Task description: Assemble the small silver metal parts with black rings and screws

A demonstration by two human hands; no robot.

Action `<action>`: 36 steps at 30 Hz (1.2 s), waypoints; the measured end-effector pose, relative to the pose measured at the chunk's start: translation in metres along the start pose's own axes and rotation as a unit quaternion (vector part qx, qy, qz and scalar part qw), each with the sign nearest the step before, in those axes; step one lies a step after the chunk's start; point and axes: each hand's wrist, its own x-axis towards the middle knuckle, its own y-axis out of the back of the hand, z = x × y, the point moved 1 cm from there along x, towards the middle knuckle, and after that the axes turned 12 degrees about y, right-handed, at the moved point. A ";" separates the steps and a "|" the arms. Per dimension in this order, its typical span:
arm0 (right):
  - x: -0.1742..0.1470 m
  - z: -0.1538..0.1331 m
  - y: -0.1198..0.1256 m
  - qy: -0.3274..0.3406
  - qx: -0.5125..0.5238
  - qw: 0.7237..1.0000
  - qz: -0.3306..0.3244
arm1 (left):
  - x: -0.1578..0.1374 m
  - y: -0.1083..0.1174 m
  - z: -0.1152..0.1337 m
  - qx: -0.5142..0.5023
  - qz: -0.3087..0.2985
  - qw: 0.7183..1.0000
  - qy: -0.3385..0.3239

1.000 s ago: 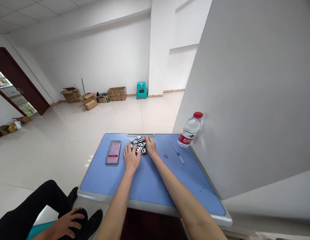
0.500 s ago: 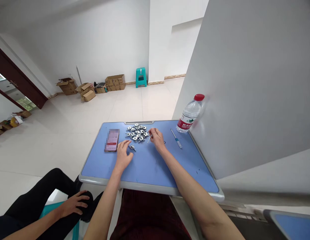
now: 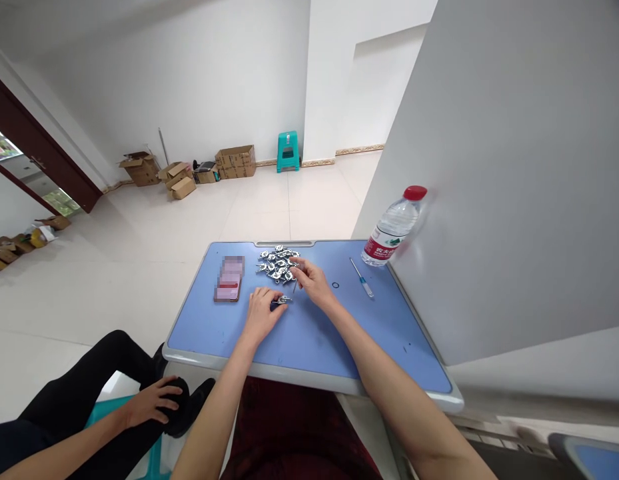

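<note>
while chinese characters label the bottle (image 3: 393, 228), the left hand (image 3: 260, 312) pinches a metal fitting (image 3: 284, 300), the right hand (image 3: 313, 283) a thin rod (image 3: 294, 287).

Bright, diffuse light; soft shadows

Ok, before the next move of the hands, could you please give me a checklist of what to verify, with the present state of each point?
1. Left hand has its part: ok, thumb and fingers are around one metal part.
2. Right hand has its piece: ok, a thin metal piece is at its fingertips.
3. Metal part separate from the pile: ok, a gap shows between them.
4. Thin metal piece clear of the metal part: cannot tell, their ends are too close and small.
5. Dark ring secured: not ok, it lies loose on the table.
6. Bottle closed: ok, its red cap is on.
</note>
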 end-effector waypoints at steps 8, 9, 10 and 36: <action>-0.012 -0.015 -0.004 0.065 -0.073 0.992 -0.082 | 0.009 -0.001 0.002 -0.006 -0.035 0.999 0.007; -0.012 -0.016 -0.004 0.066 -0.083 0.990 -0.096 | 0.009 0.000 0.003 -0.008 -0.037 0.999 0.007; -0.013 -0.016 -0.003 0.066 -0.090 0.988 -0.108 | 0.009 0.000 0.003 -0.008 -0.038 0.999 0.007; -0.019 -0.030 -0.008 0.239 -0.267 0.913 -0.194 | 0.008 -0.002 0.002 0.013 -0.031 0.999 0.006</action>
